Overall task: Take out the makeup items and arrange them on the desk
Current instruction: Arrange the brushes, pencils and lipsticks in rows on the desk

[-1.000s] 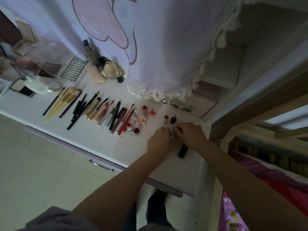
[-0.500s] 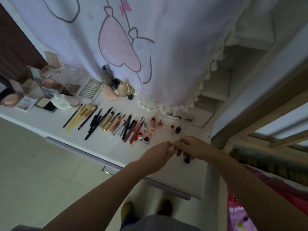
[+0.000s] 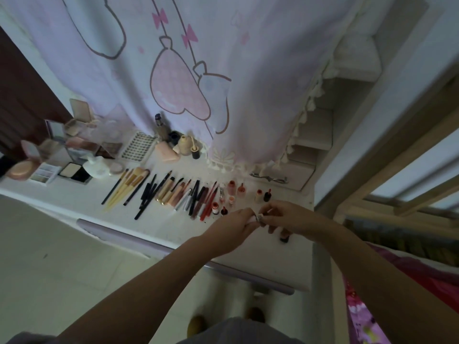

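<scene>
Left of the grip, brushes [image 3: 129,186] and pencils [image 3: 198,199] in a row on the desk [image 3: 260,264]. Left hand [image 3: 233,229] and right hand [image 3: 293,217] both pinching a small pale tube [image 3: 255,218], mostly hidden by fingers. Just right, below, a dark lipstick [image 3: 284,238], half covered.

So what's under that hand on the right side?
Below the right hand a small dark tube pokes out on the white desk. The hand covers its upper end, so what kind it is can't be told.
</scene>
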The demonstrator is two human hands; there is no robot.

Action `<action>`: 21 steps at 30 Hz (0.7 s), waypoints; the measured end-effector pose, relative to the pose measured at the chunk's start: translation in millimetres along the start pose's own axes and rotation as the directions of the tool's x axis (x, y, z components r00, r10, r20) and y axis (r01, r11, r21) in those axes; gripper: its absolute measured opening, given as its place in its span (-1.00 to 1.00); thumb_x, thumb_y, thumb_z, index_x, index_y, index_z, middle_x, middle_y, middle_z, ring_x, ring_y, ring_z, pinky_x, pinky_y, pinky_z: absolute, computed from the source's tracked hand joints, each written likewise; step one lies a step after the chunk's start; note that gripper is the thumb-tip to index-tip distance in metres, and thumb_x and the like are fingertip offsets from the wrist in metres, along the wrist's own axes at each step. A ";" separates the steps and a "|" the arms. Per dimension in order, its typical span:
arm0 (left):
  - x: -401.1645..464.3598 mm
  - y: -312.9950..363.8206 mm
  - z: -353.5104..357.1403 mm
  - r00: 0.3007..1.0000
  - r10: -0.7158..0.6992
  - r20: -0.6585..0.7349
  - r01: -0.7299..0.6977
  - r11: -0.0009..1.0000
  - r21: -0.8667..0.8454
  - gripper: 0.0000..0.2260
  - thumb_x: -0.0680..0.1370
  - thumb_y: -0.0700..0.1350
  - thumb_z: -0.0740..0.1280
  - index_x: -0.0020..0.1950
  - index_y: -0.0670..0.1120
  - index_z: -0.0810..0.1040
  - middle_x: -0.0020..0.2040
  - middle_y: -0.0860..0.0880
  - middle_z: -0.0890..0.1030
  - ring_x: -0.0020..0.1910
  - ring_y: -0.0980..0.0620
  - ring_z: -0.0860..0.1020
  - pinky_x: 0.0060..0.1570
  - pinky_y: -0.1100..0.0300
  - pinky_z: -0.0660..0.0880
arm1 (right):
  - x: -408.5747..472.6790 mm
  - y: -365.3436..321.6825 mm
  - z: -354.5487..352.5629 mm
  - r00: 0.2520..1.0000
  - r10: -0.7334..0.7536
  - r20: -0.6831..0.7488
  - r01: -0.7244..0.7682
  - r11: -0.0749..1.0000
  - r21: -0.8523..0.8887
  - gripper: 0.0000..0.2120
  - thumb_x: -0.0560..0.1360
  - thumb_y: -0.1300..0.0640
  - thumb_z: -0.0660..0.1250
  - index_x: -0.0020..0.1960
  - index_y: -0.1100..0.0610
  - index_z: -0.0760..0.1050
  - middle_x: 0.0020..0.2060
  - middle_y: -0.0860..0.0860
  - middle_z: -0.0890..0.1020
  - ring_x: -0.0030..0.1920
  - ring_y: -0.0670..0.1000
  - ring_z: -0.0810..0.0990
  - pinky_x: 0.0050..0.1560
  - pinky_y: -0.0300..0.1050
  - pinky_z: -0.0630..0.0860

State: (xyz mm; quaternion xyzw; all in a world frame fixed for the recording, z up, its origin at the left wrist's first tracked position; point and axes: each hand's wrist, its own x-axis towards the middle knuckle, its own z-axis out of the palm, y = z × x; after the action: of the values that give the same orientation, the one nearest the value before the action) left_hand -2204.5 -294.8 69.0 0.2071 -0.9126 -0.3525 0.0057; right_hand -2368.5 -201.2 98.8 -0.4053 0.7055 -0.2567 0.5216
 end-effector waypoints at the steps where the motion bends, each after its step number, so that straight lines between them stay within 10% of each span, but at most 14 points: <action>1: -0.7 -0.1 -0.6 1.000 0.011 -0.007 -0.011 1.000 0.001 -0.89 0.62 0.02 0.12 -0.04 0.02 0.31 -0.29 0.15 0.33 -0.36 0.22 0.33 -0.36 0.29 0.24 | -1.2 -2.1 0.4 1.000 0.011 0.003 -0.011 1.000 0.012 -0.83 0.53 -0.08 0.27 0.02 -0.01 0.51 -0.22 -0.12 0.65 -0.29 -0.18 0.59 -0.40 -0.32 0.44; 13: -1.4 4.2 -5.6 0.996 0.082 -0.027 -0.081 0.996 0.033 -0.89 0.61 0.04 0.13 -0.07 0.05 0.31 -0.33 0.12 0.34 -0.40 0.19 0.32 -0.43 0.29 0.18 | -13.8 -7.2 -4.3 0.998 -0.018 -0.061 0.023 0.996 0.087 -0.86 0.54 0.02 0.29 -0.13 0.05 0.55 -0.39 -0.07 0.54 -0.50 -0.20 0.40 -0.49 -0.32 0.32; 21: -1.4 -12.4 -0.4 0.998 -0.054 0.022 0.053 0.999 0.005 -0.79 0.63 0.09 0.03 -0.01 0.01 0.35 -0.35 0.08 0.38 -0.42 0.15 0.35 -0.41 0.25 0.27 | -32.2 3.1 -33.5 0.992 0.097 -0.074 -0.097 0.995 0.010 -0.91 0.55 0.12 0.29 0.04 0.08 0.42 -0.11 -0.03 0.65 -0.17 -0.08 0.59 -0.29 -0.21 0.49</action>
State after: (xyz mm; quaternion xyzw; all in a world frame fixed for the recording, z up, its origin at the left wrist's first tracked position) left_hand -2198.4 -302.8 61.5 0.2276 -0.9075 -0.3528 -0.0143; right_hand -2397.0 -174.6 124.2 -0.3589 0.7424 -0.2482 0.5083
